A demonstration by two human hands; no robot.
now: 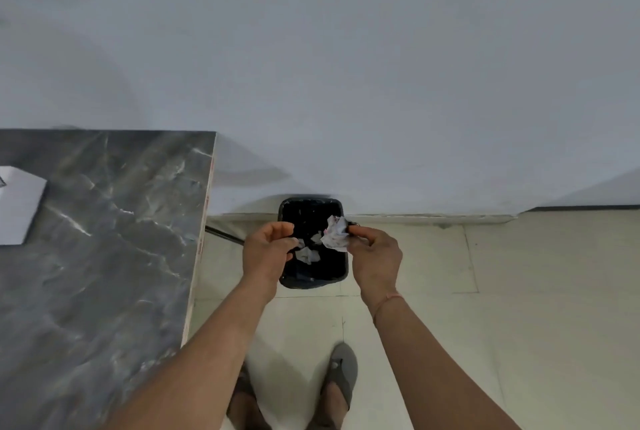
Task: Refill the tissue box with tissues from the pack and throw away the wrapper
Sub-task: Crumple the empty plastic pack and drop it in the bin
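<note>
**Over the bin, wrapper in hand**

Above the black waste bin (313,273) that stands on the tiled floor (519,291) against the pale wall (346,65), we hold both hands out. Our right hand (375,258) pinches the crumpled wrapper (335,232) between thumb and fingertips; the wrapper is a whitish wad with faint reddish print, and it hangs over the bin's open mouth, toward its right side. Our left hand (266,253) is curled loosely at the bin's left rim, the fingers bent toward the thumb; we cannot tell whether it grips anything, though something dark shows at the fingertips, perhaps the edge of the bin liner. Inside the bin, a few pale scraps (308,254) lie on the dark lining, lower than the wrapper.

A thin reddish thread (389,301) circles our right wrist. Down by the lower edge, we see our feet in grey slippers (343,370), standing on the tiles just short of the bin.

To the left runs the grey marbled worktop (104,256), its corner near the bin. On it, at the far left and cut off by the edge, sits a white box (19,207); we take it for the tissue box, but its opening is out of view.
</note>
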